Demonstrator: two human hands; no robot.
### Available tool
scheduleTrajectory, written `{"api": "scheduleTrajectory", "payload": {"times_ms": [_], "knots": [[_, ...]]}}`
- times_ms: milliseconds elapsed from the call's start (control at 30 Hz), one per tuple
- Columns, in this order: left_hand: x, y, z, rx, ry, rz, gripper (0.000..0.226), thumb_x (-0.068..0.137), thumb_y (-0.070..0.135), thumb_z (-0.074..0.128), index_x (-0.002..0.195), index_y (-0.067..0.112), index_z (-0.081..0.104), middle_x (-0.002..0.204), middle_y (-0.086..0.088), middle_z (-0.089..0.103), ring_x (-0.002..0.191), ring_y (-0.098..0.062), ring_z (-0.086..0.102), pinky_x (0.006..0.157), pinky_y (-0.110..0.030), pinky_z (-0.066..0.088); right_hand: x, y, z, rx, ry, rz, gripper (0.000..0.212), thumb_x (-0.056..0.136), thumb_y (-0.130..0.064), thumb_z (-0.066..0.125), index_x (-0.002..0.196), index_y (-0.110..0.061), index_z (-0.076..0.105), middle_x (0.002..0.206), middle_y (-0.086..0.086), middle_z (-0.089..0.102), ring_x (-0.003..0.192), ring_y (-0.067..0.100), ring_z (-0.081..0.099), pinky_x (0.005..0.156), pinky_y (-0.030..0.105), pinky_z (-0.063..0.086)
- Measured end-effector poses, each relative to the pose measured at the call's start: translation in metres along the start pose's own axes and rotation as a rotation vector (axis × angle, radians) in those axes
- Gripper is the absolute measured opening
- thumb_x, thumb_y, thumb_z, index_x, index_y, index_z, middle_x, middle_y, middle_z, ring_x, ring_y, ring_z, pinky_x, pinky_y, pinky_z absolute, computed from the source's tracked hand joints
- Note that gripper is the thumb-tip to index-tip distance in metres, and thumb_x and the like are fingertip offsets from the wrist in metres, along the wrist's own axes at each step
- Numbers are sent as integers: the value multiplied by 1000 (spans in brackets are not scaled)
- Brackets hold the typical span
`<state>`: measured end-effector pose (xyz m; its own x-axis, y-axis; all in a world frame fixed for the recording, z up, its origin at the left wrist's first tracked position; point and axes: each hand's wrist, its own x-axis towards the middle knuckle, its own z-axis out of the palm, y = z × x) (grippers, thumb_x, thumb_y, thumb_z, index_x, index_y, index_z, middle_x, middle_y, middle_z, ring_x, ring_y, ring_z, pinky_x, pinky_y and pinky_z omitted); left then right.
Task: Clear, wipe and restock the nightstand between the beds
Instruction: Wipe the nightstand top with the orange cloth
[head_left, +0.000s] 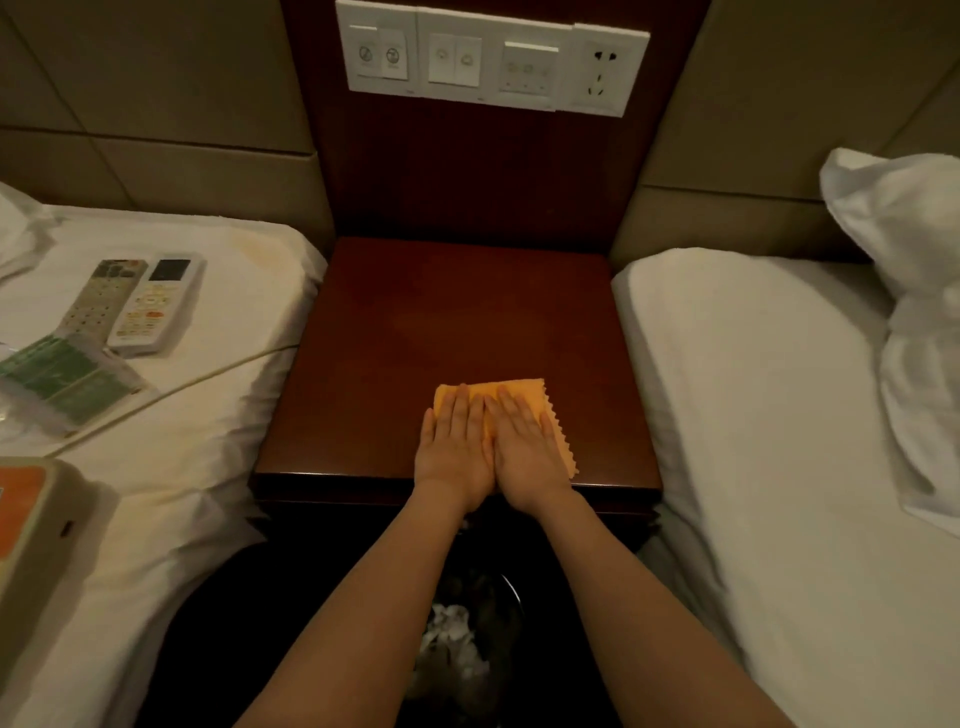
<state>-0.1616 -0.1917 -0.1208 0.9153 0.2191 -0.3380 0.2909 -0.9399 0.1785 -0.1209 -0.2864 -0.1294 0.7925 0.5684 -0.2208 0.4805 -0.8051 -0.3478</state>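
Folded orange cloth (532, 391), zigzag-edged, lying lengthwise front-to-back on tabletop (441, 312), pressed under left hand (454, 449) and right hand (527, 454), fingers (462, 410) straight.

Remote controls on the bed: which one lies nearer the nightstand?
The white remote with the dark screen; the grey remote lies beyond it, farther left.

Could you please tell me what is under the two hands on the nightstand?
An orange cloth lies flat on the nightstand under the left hand and right hand. Its middle is covered; only its far and right edges show.
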Motion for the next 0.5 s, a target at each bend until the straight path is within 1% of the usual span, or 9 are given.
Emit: {"api": "scheduleTrajectory", "payload": {"times_ms": [267,367,500], "knots": [[12,80,14,35,-6,166,55,102,33,7,149,14,-14,156,-3,-24,144,-19,-23,116,-39,-12,-34,74,-19,-69,28,194,55,102,-31,21,151,-23,-2,159,-4,-10,147,11,-9,119,36,-4],[12,99,21,34,-1,225,55,102,33,8,150,15,-12,157,-2,-22,144,-18,-22,117,-39,-12,-47,90,-19,-83,45,261,57,102,-31,23,151,-23,-3,159,-3,-9,147,12,-8,120,36,-2],[9,109,25,35,-6,249,55,102,33,8,150,14,-12,157,-2,-22,144,-18,-22,116,-37,-12,-56,97,-16,-77,70,284,58,102,-30,25,151,-21,-3,160,-2,-8,147,12,-8,119,30,-2]]}}
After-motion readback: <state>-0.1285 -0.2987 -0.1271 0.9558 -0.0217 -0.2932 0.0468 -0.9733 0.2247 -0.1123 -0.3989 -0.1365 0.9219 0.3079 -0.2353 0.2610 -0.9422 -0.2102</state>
